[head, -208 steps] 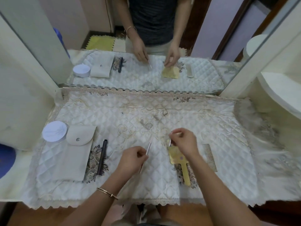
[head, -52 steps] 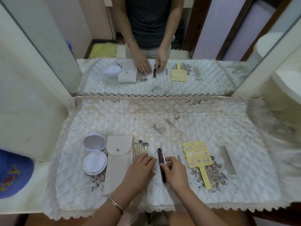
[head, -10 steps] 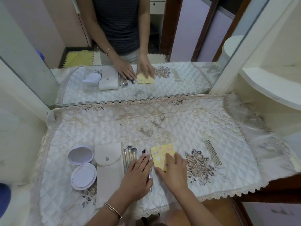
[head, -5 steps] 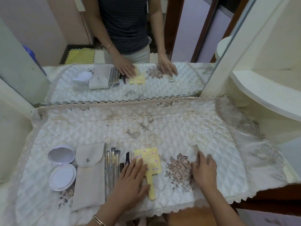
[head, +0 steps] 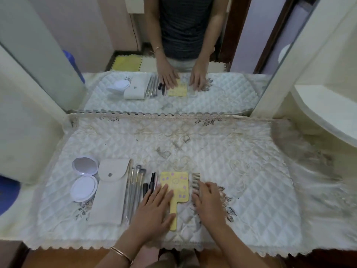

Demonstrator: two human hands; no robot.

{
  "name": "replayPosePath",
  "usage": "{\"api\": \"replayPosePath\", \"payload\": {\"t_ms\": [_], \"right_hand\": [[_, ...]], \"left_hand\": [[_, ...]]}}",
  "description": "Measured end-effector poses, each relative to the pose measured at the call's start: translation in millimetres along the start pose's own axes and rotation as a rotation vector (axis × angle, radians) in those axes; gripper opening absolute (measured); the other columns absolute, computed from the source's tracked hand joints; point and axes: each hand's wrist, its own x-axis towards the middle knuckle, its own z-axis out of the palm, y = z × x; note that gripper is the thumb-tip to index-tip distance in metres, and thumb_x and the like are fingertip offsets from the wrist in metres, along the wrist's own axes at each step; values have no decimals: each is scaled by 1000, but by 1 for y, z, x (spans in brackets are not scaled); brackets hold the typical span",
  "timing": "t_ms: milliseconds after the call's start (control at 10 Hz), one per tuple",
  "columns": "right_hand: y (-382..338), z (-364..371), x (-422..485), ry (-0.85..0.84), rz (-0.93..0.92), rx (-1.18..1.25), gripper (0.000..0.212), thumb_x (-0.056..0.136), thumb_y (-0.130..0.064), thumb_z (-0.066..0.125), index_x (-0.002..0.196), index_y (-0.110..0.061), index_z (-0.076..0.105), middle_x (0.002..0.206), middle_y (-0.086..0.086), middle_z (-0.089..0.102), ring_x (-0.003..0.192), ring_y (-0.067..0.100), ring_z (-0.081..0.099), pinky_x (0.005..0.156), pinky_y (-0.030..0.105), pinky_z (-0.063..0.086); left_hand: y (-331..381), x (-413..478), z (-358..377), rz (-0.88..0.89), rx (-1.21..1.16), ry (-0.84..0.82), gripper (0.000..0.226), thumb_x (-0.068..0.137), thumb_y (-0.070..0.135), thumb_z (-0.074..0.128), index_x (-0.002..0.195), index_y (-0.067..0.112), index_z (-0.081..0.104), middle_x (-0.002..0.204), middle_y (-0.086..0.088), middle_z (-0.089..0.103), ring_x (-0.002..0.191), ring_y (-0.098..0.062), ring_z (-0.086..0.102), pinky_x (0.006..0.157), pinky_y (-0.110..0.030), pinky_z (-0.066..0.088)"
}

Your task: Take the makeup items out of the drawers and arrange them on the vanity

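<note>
Right hand [head: 207, 202], fingers spread, presses the comb [head: 195, 185] flush beside the yellow mirror [head: 174, 187]. Left hand [head: 154, 207], flat and open, steadies it, likely to keep the row straight.

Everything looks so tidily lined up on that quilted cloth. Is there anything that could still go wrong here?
A few things, perhaps. The round white compact lies open, so a nudge might scuff its mirror lid. The thin makeup brushes and black pencils lie close together beside the left hand; a sweep could roll them out of line. The right hand rests on the fine-toothed comb, which could skew against the yellow hand mirror.
</note>
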Motion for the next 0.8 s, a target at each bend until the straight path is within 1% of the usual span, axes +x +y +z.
{"api": "replayPosePath", "payload": {"t_ms": [100, 200, 300, 400, 500, 600, 700, 800], "right_hand": [[-3, 1, -6, -7, -21, 14, 39, 88, -21, 57, 124, -8, 51, 121, 12, 48, 110, 25, 47, 91, 30, 41], [-2, 2, -9, 9, -33, 35, 36, 85, -15, 61, 119, -4, 54, 113, 15, 51, 102, 28, 51, 84, 29, 41], [-2, 3, -8, 14, -11, 57, 38, 83, -10, 63, 119, -3, 55, 112, 17, 51, 102, 30, 51, 87, 29, 39], [-4, 1, -8, -10, 25, 72, 41, 85, -12, 61, 125, -7, 51, 118, 14, 48, 109, 26, 48, 91, 28, 37], [-6, 1, -10, -20, 40, 57, 44, 86, -12, 60, 128, -9, 48, 120, 13, 46, 110, 25, 47, 95, 29, 37], [-5, 3, -10, -24, 46, 55, 43, 86, -12, 59, 128, -9, 49, 118, 14, 45, 108, 26, 47, 92, 27, 36], [-5, 4, -15, -31, 45, 43, 42, 86, -13, 59, 127, -9, 49, 119, 15, 45, 109, 27, 46, 93, 27, 34], [-5, 5, -12, 1, 83, 46, 42, 86, -16, 59, 126, -10, 51, 121, 14, 46, 113, 27, 44, 98, 31, 34]], "left_hand": [[-2, 0, -2, 11, -10, -21, 62, 89, 59, 12, 135, 25, 36, 140, 5, 49, 142, -9, -16, 110, -30, 2], [-4, 0, -4, 26, -25, -39, 63, 89, 59, 11, 134, 25, 38, 141, 6, 43, 143, -10, -14, 110, -30, 3], [-5, 0, -5, 46, -66, -116, 64, 89, 59, 10, 133, 24, 40, 140, 3, 47, 141, -12, 12, 110, -30, 2], [-4, 1, -7, 61, -53, -140, 64, 89, 59, 10, 130, 25, 45, 134, 3, 55, 130, -13, 39, 109, -31, 3], [-2, 2, -9, 123, -23, -145, 60, 85, 60, 27, 124, 23, 54, 129, 2, 60, 122, -16, 54, 108, -33, 11], [-2, 4, -7, 150, 15, -128, 63, 75, 61, 35, 119, 23, 59, 124, 1, 64, 118, -16, 57, 102, -33, 23], [1, 0, -20, 115, -37, -133, 65, 76, 58, 33, 123, 20, 57, 130, -3, 59, 127, -17, 47, 112, -34, 22], [0, 4, -29, 147, -119, -134, 69, 87, 54, 25, 144, 15, 22, 156, -6, 14, 145, -22, 1, 115, -34, -6]]}}
